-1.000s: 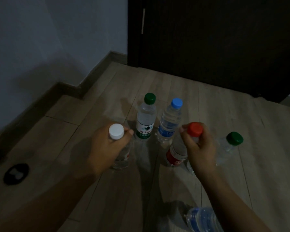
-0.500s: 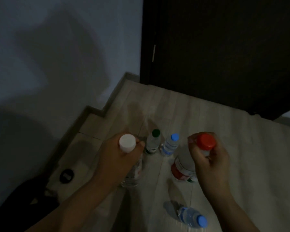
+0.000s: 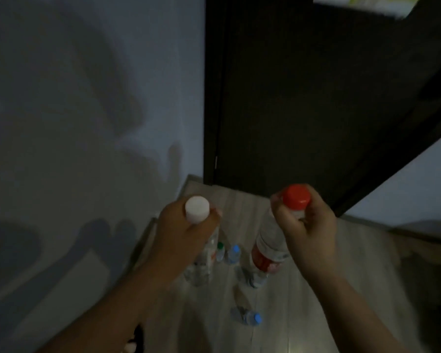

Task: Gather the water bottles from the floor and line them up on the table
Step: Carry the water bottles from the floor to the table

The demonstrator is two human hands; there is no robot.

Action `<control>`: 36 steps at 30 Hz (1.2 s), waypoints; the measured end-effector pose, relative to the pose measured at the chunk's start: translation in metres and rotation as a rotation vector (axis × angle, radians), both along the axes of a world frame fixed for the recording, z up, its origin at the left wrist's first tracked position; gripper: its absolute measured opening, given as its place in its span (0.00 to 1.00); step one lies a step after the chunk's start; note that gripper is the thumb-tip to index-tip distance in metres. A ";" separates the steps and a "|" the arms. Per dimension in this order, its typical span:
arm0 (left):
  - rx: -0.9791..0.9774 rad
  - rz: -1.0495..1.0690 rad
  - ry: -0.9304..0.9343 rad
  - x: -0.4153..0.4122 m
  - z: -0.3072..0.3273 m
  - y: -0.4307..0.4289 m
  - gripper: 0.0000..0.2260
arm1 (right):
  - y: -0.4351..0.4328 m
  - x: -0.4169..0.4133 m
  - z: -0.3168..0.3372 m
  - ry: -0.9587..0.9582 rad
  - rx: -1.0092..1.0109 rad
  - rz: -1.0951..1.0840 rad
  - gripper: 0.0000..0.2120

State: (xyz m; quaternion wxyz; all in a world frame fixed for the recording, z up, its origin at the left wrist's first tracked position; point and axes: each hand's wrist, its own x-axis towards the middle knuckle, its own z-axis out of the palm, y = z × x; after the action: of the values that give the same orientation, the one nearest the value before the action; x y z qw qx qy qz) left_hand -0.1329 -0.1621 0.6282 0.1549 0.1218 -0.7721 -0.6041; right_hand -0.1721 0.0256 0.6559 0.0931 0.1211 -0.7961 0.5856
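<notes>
1. Head view: the left hand point(image 3: 183, 233) has its grip curled round the neck of the white-capped bottle point(image 3: 197, 212), which hangs upright above the floor point(image 3: 303, 314).
2. The right hand point(image 3: 308, 233) closes its grip just under the cap of the red-capped bottle point(image 3: 270, 248), which is clear with a red label and tilted.
3. Both bottles sit higher than half a second ago, and the floor bottles look smaller.
4. Below, a lying blue-capped bottle point(image 3: 250, 317) rests on the floor. Farther off, a standing blue-capped bottle point(image 3: 233, 254) and a green-capped bottle point(image 3: 220, 249) stand side by side.
5. Beyond rises a dark door point(image 3: 316, 98).
</notes>
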 end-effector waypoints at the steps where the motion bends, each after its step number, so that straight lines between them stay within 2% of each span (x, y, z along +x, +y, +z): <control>1: 0.001 -0.024 0.014 0.002 0.031 0.000 0.06 | 0.001 0.003 0.032 0.004 -0.010 0.014 0.05; 5: 0.051 -0.076 0.125 0.008 0.148 -0.005 0.10 | 0.003 0.017 0.148 0.112 -0.053 0.025 0.05; 9: -0.002 -0.155 0.218 0.014 0.247 -0.010 0.07 | 0.003 0.031 0.246 0.250 -0.060 0.017 0.06; 13: -0.091 -0.155 0.343 0.028 0.328 -0.010 0.06 | 0.007 0.043 0.322 0.350 -0.116 0.023 0.07; 17: -0.098 -0.138 0.430 0.040 0.388 -0.003 0.07 | 0.017 0.049 0.374 0.405 -0.159 0.083 0.10; 22: -0.120 -0.038 0.479 0.053 0.437 0.006 0.09 | 0.019 0.040 0.419 0.421 -0.204 0.277 0.09; 26: -0.134 0.125 0.506 0.070 0.455 0.016 0.09 | 0.010 0.029 0.438 0.464 -0.263 0.471 0.05; 30: -0.180 0.340 0.496 0.105 0.465 0.025 0.12 | -0.011 0.026 0.446 0.476 -0.274 0.662 0.10; 36: -0.285 0.595 0.448 0.191 0.477 0.039 0.08 | -0.050 0.068 0.453 0.414 -0.397 0.958 0.12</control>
State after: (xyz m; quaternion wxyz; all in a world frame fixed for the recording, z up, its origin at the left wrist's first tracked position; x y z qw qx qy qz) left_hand 0.0582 -0.1227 1.1056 0.5032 0.1827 -0.7263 -0.4311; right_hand -0.1046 -0.0240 1.1089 -0.0080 0.5619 -0.4916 0.6652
